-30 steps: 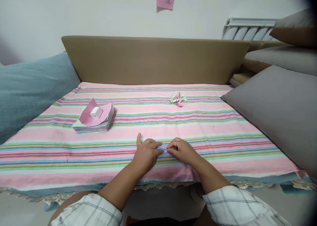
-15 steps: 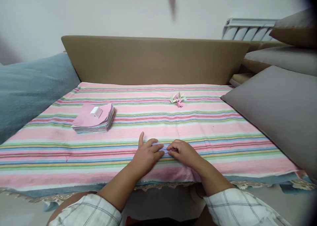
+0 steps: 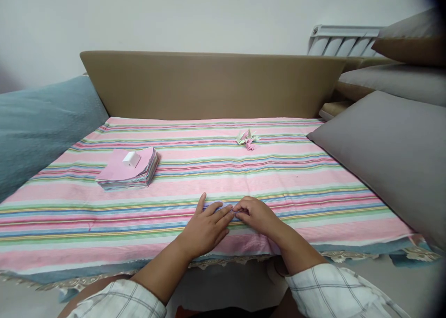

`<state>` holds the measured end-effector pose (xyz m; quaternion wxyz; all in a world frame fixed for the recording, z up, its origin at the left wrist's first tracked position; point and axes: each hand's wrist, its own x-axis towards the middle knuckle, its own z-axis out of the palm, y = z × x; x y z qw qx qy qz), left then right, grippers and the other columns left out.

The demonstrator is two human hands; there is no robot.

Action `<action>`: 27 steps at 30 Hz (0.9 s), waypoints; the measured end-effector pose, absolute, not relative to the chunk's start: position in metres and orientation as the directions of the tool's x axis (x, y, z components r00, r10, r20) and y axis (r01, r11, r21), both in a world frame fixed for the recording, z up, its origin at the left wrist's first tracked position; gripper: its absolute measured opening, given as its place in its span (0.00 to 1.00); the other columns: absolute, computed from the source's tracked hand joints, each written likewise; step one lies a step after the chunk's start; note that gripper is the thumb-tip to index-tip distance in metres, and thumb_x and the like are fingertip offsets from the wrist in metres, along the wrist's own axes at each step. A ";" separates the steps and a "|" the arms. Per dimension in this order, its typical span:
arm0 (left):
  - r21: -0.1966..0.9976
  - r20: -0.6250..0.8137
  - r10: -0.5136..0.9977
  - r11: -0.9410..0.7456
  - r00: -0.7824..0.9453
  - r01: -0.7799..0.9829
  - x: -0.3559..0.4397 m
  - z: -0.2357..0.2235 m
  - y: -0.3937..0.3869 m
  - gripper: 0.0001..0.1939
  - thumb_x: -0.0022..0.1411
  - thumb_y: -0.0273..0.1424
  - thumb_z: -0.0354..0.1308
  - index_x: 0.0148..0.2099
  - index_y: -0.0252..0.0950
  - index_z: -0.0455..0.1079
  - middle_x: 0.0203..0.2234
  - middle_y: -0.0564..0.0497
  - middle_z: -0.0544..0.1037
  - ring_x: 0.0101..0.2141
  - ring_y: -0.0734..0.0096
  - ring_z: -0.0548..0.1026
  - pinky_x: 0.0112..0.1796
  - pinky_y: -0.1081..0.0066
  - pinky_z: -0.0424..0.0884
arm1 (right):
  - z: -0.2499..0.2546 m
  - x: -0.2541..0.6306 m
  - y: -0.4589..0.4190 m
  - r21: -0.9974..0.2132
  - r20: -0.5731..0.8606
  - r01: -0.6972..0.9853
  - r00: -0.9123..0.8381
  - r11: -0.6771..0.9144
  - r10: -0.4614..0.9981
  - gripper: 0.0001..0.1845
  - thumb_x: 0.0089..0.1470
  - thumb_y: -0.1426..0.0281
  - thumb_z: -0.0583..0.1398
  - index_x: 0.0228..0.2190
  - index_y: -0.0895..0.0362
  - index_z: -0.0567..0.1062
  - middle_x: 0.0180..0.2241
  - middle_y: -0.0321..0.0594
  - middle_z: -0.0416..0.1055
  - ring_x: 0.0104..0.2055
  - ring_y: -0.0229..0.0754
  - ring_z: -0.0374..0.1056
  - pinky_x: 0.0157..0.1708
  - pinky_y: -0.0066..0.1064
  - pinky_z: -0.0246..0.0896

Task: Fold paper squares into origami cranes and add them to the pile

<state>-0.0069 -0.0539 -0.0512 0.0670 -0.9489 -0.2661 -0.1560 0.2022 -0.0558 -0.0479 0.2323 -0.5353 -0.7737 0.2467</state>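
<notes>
A small folded piece of purple paper (image 3: pixel 213 203) lies on the striped cloth near the front edge, mostly hidden under my fingers. My left hand (image 3: pixel 206 227) rests flat across it, fingers stretched out and thumb lifted away. At the paper's right end, the thumb and fingers of my right hand (image 3: pixel 258 216) are pinched together. The fingertips of both hands meet there. Exact folds in the paper are too covered to make out.
Farther back lie pink and pale green folded paper pieces (image 3: pixel 248 140). A stack of coloured paper sheets (image 3: pixel 113 167) stands to the left, with a small white block (image 3: pixel 131 159) on top. Grey cushions (image 3: pixel 386 136) flank the right; a blue-green cushion (image 3: pixel 52 122) flanks the left.
My left hand has flattened and its fingertips have slid right to meet my right fingertips, covering more of the paper. My right hand keeps its pinch. The view has shifted slightly.
</notes>
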 end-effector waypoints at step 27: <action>-0.002 0.309 0.492 -0.856 0.814 0.517 -0.007 -0.050 -0.052 0.23 0.62 0.41 0.49 0.59 0.48 0.59 0.51 0.50 0.71 0.51 0.60 0.64 0.57 0.44 0.30 | -0.047 0.202 -0.062 -0.678 0.084 0.710 -0.184 0.191 0.979 0.07 0.50 0.67 0.58 0.25 0.55 0.75 0.27 0.37 0.67 0.32 0.38 0.63 0.30 0.28 0.56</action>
